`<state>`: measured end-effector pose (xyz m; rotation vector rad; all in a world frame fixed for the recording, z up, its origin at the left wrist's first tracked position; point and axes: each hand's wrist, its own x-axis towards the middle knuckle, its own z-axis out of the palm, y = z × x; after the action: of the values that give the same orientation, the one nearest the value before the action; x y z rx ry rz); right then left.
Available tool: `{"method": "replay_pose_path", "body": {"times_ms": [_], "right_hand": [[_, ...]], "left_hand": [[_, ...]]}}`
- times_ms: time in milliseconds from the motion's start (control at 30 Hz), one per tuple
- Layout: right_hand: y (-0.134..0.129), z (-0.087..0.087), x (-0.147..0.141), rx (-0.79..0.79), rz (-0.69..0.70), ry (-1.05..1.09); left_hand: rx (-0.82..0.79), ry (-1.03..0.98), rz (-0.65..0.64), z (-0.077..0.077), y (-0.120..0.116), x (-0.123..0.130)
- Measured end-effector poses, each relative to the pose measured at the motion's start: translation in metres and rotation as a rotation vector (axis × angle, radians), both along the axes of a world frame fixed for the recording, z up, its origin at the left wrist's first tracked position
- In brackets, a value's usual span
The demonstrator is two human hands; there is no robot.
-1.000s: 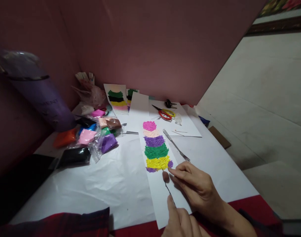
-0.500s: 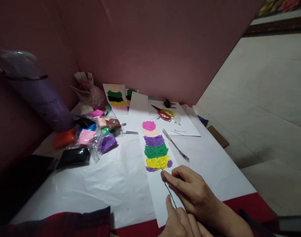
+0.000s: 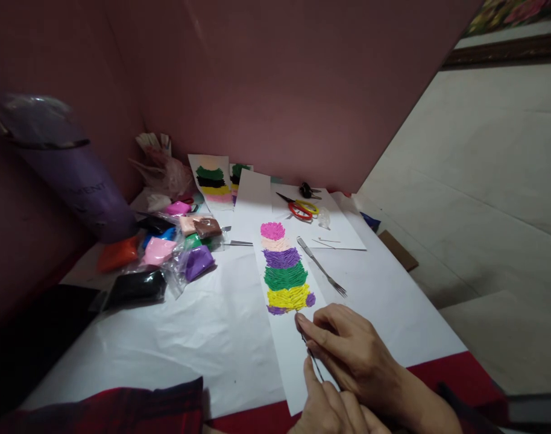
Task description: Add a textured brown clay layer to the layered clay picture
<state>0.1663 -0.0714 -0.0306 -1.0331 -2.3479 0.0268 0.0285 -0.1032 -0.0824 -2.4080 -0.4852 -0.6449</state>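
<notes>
A strip of white paper (image 3: 282, 361) lies before me, bearing textured clay bands in pink, peach, purple, green and yellow (image 3: 288, 297), with purple bits at the yellow band's lower edge. A thin black clay strand (image 3: 317, 366) runs down the paper from just under the yellow band. My right hand (image 3: 359, 346) has its thumb and index finger closed at the strand's upper part. Lower down, my left hand (image 3: 332, 410) stretches its index finger along the strand, the other fingers curled; the strand's lower end disappears behind them. A metal fork (image 3: 323, 268) lies beside the strip.
Bagged clay packs (image 3: 160, 250) in several colours cover the left side, near a tilted purple bottle (image 3: 76, 181). Scissors (image 3: 300, 208), a black object (image 3: 307, 190) and white sheets (image 3: 252, 193) are at the back. Banded clay cards (image 3: 211, 182) lean by the wall.
My right thumb has shifted slightly onto the strand, covering a little more of it. My left hand stays nearly still.
</notes>
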Motion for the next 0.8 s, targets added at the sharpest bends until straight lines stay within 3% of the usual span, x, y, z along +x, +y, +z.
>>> {"method": "replay_pose_path", "body": {"times_ms": [133,267,800], "right_hand": [[0.001,0.001,-0.001,0.025,-0.01,-0.008],[0.001,0.0,-0.001,0.047,-0.01,-0.013],[0.002,-0.002,-0.001,0.037,-0.013,-0.035]], "left_hand": [[-0.045,0.06,0.005,0.022,0.0,-0.009],[-0.066,0.083,0.0,0.033,0.001,-0.012],[-0.062,0.081,-0.008,0.031,0.002,-0.011]]}}
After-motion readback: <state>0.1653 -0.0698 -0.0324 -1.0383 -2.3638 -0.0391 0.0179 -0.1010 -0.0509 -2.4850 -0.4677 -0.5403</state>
